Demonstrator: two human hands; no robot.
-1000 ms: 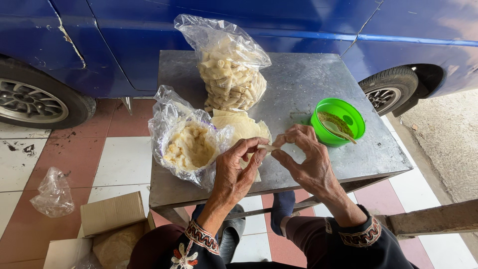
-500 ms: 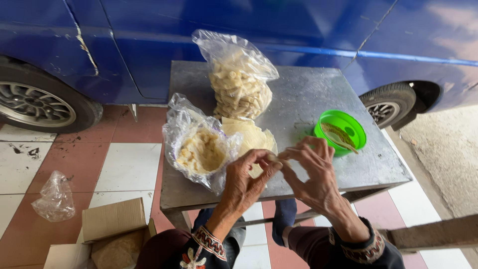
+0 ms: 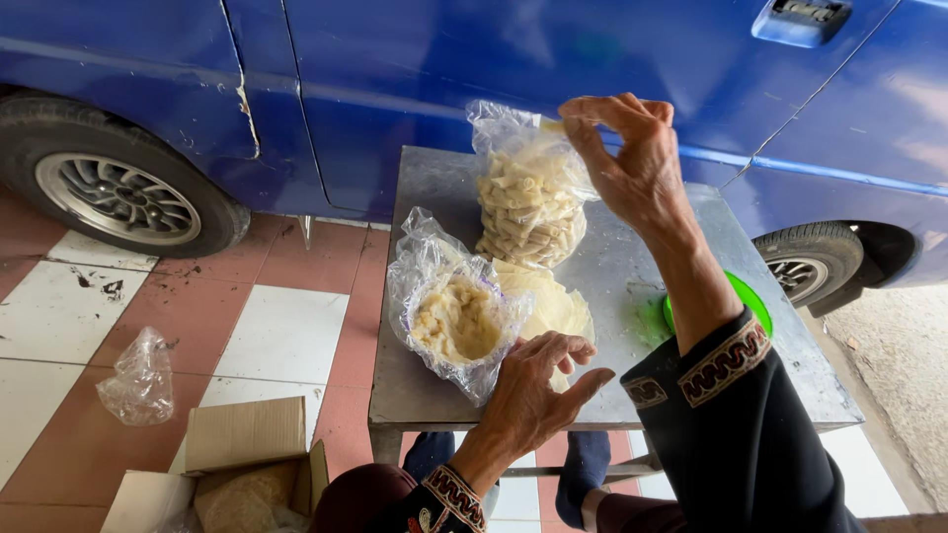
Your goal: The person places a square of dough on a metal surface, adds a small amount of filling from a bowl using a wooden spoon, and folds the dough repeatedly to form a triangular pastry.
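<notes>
My right hand [image 3: 632, 158] is raised over the tall clear bag of rolled pale pieces [image 3: 528, 202] at the back of the metal table [image 3: 612, 266], pinching a small pale roll between fingertips at the bag's open top. My left hand [image 3: 538, 380] rests low at the table's near edge, fingers spread on the stack of thin pale wrappers [image 3: 543, 301]. Beside it sits an open clear bag of pale filling [image 3: 454, 316]. My right sleeve partly hides a green bowl [image 3: 746, 301].
A blue car [image 3: 474, 79] stands right behind the table, with wheels at left [image 3: 118, 192] and right [image 3: 805, 266]. On the tiled floor at left lie a crumpled plastic bag [image 3: 143, 380] and an open cardboard box [image 3: 232, 474].
My hands have parted. The right hand rose from the near edge with the rolled piece to the top of the far bag. The left hand dropped onto the wrapper stack.
</notes>
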